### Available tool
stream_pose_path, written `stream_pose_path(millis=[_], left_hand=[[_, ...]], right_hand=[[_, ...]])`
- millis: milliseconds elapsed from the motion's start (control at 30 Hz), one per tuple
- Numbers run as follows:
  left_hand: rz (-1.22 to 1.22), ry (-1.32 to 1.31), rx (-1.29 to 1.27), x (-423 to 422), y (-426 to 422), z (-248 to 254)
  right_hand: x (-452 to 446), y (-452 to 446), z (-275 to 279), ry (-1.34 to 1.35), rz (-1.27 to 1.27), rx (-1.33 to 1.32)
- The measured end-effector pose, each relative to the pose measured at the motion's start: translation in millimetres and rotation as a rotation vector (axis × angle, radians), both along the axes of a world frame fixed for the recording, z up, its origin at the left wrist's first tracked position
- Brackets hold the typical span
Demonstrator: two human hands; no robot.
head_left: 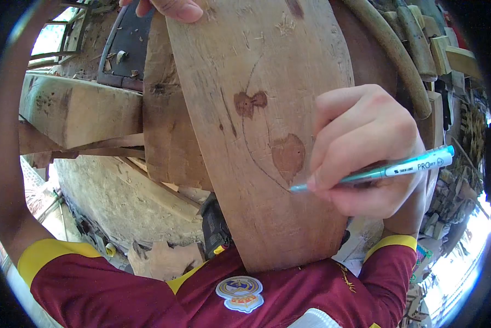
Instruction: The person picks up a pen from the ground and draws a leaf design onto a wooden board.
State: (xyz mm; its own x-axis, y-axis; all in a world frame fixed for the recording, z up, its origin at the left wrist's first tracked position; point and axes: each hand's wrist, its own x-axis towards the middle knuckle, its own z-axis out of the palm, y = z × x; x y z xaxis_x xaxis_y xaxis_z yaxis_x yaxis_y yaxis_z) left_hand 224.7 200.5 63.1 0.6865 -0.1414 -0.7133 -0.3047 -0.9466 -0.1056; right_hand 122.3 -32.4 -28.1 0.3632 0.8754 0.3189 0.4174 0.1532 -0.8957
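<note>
A wide wooden board (pixel 201 104) leans lengthwise toward my chest, its near end against my maroon shirt. Two dark knots mark its face, and a thin curved pen line runs down past them. My right hand (pixel 365 147) is closed in a writing grip around a light-blue and white pen (pixel 415 165). The pen's tip touches the board at the lower end of the curved line. At the top edge of the view, my left hand (pixel 171 7) holds the board's upper left edge with the thumb on its face; the rest of that hand is cut off.
Behind the board lies another brown wooden piece (pixel 171 131). A thick timber block (pixel 86 109) is at left, near a dark panel (pixel 126 46) with wood chips. A curved wooden piece (pixel 396 52) and several wood offcuts fill the right. A black tool (pixel 215 229) sits below.
</note>
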Motion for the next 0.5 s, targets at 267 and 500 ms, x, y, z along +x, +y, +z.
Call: stream_pose_path(millis=[267,500], left_hand=[[0.054,-0.017,0.049,-3,-8,-1],[0.061,0.026,0.052,-3,-8,5]], right_hand=[[-9,2,12,0.175,-0.476,-0.044],[1,12,11,0.099,-0.748,-0.156]])
